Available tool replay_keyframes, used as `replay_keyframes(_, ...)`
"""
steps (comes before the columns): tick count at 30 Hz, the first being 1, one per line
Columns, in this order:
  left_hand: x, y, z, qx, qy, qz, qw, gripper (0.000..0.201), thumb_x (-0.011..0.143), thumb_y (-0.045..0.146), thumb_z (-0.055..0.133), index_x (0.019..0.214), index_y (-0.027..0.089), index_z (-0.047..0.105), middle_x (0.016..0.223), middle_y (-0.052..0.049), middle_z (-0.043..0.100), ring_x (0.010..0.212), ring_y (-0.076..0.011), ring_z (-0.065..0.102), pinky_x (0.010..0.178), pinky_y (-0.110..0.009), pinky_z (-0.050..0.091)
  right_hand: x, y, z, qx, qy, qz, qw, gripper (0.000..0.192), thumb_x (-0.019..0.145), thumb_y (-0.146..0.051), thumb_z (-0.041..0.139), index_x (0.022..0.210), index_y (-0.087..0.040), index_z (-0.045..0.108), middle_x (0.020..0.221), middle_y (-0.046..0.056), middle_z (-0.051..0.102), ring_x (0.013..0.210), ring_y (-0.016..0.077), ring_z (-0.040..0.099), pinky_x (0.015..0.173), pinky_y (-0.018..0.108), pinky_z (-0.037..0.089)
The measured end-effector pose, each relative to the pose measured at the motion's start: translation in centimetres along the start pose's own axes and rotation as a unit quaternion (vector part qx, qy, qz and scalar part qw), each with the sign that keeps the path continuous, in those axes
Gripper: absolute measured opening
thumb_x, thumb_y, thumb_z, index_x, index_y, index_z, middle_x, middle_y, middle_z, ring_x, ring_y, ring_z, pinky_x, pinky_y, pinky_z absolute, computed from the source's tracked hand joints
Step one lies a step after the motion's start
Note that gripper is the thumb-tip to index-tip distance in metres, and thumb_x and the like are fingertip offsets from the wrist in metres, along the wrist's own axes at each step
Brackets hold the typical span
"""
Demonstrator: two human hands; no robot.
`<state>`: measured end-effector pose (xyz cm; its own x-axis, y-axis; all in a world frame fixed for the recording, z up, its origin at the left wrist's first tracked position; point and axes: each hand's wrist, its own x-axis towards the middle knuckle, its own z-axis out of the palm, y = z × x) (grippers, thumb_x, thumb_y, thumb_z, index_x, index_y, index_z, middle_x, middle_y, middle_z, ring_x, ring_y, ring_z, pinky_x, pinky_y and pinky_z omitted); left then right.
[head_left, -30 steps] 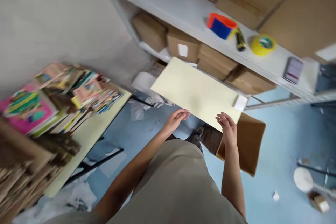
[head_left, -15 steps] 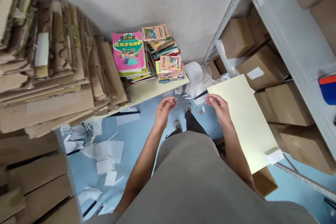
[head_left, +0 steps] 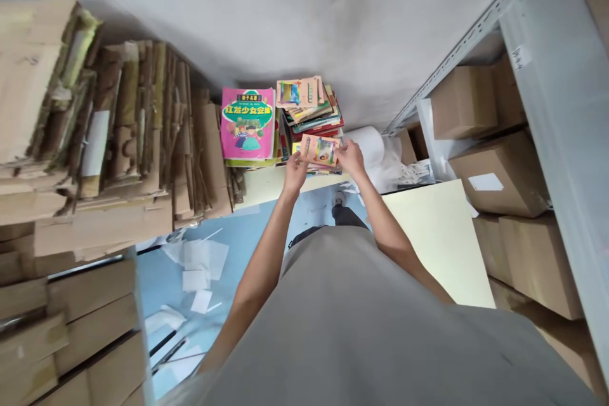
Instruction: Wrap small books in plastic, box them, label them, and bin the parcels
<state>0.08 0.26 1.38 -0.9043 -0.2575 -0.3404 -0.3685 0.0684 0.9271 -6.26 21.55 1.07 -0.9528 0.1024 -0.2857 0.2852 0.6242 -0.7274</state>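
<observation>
A small peach-coloured book [head_left: 316, 150] with a bright picture on its cover lies on or just above a low stack of small books [head_left: 328, 171]. My left hand [head_left: 295, 174] is closed at its left end, thumb and fingers at the lower corner. At the opposite end, the fingers of my right hand [head_left: 351, 157] pinch its edge. Close behind is a taller book stack [head_left: 333, 115], topped by another peach book [head_left: 297, 94]. To the left lies a pink picture book [head_left: 248, 124] on its own pile.
Flattened cardboard [head_left: 124, 139] is piled high on the left of the shelf board [head_left: 261, 187]. A white foam roll [head_left: 366, 144] stands right of the books. A pale yellow board [head_left: 435, 235] and shelved cartons [head_left: 504, 171] are on the right. Paper scraps [head_left: 197, 266] litter the floor.
Both hands have moved forward from over the floor to the small peach book, one at each end. The whole view has shifted, with the shelf now lower in the picture.
</observation>
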Motion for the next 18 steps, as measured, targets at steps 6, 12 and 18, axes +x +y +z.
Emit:
replay_keyframes(6, 0.3, -0.2, 1.2, 0.097, 0.057, -0.080, 0.990, 0.050, 0.095, 0.034, 0.079, 0.142, 0.015, 0.074, 0.157, -0.023, 0.070, 0.151, -0.0400, 0.064, 0.132, -0.053, 0.049, 1.2, 2.1, 0.8, 0.036, -0.016, -0.057, 0.998, 0.027, 0.105, -0.036, 0.067, 0.126, -0.024, 0.080, 0.120, 0.011, 0.086, 0.119, 0.0310, 0.078, 0.114, 0.044, 0.061)
replay_keyframes(12, -1.0, 0.5, 2.4, 0.096, 0.029, -0.092, 0.991, 0.054, 0.093, 0.028, 0.074, 0.144, 0.013, 0.072, 0.146, -0.022, 0.076, 0.140, -0.0368, 0.072, 0.124, -0.051, 0.056, 0.7, 3.8, 0.2, 0.094, -0.002, 0.020, 0.995, 0.011, 0.099, -0.036, 0.075, 0.103, -0.026, 0.072, 0.118, 0.010, 0.085, 0.110, 0.0277, 0.081, 0.106, 0.040, 0.063)
replay_keyframes(18, -2.9, 0.6, 2.5, 0.051, -0.033, -0.085, 0.995, 0.051, 0.092, 0.032, 0.079, 0.141, 0.016, 0.072, 0.145, -0.020, 0.079, 0.134, -0.0350, 0.075, 0.115, -0.047, 0.062, -2.6, 4.5, -0.4, 0.260, 0.077, 0.093, 0.958, 0.043, 0.085, -0.037, 0.080, 0.124, -0.023, 0.070, 0.099, 0.004, 0.080, 0.101, 0.0261, 0.080, 0.100, 0.041, 0.067)
